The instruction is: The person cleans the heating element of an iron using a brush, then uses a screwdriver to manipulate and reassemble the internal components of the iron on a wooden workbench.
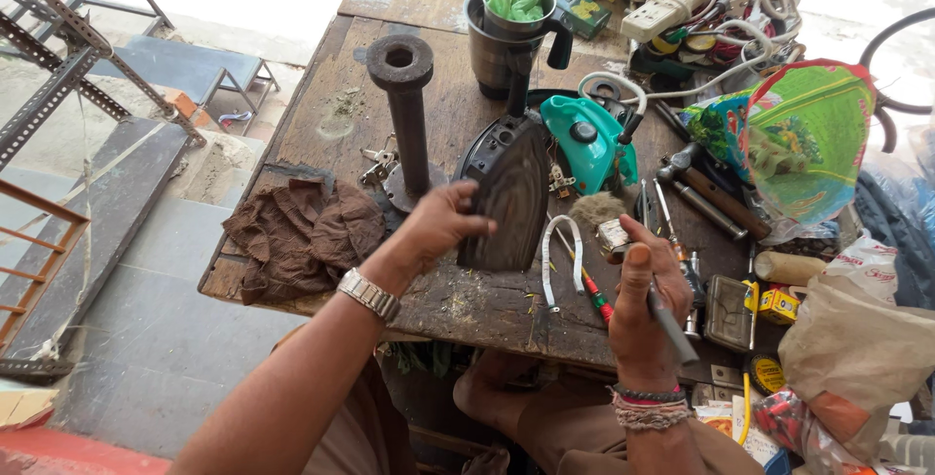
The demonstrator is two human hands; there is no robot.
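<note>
On a cluttered wooden workbench (321, 105), an opened clothes iron's dark soleplate (508, 197) is held tilted on edge beside an upright iron pipe stand (404, 110), gripped at its rim by the left hand (438, 225), with the teal housing (584, 144) lying just behind. A slip of that grip could be expected to drop the plate onto the loose white strap (562, 259) and red-handled screwdriver (594, 295). The right hand (643, 304) is closed around a thin grey tool (672, 324), its tip hidden, and the plate's far face cannot be made out.
</note>
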